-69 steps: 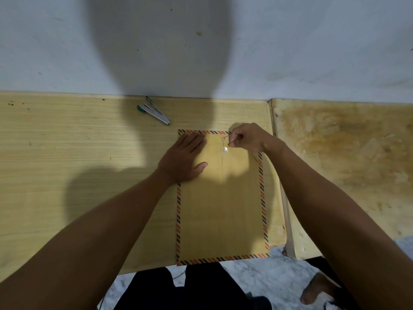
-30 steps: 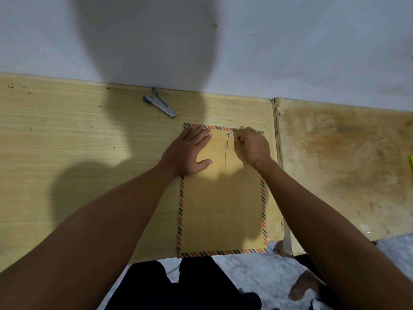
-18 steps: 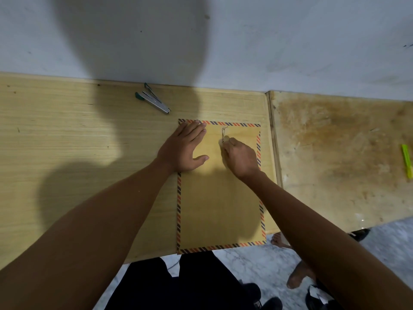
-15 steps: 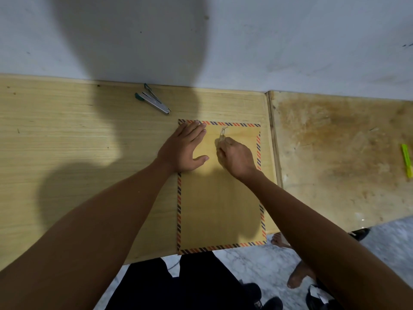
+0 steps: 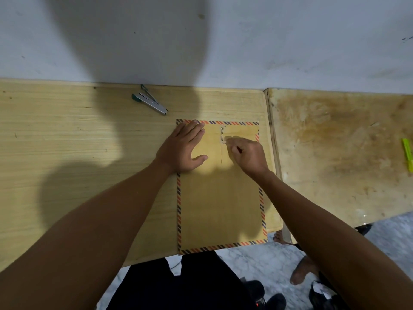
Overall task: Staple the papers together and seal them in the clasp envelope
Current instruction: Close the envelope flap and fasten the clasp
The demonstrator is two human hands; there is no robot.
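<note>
A brown clasp envelope (image 5: 220,204) with an orange and dark striped border lies flat on the wooden table (image 5: 78,153), its near edge hanging over the table's front. My left hand (image 5: 183,151) rests flat on its upper left part, fingers straight. My right hand (image 5: 247,155) has curled fingers and pinches the string of the clasp (image 5: 222,135) near the envelope's top middle. No loose papers are in sight. A metal stapler (image 5: 149,102) with a green end lies on the table behind and to the left of the envelope.
A second, stained wooden table (image 5: 339,153) adjoins on the right, with a yellow-green marker (image 5: 407,154) near its right edge. A white wall rises behind both tables. Below the front edge are marble floor, dark clothing and feet.
My right hand has slid from the envelope's top right corner down and left to just below the clasp, still on the string. My left hand has stayed flat. The camera shifted slightly.
</note>
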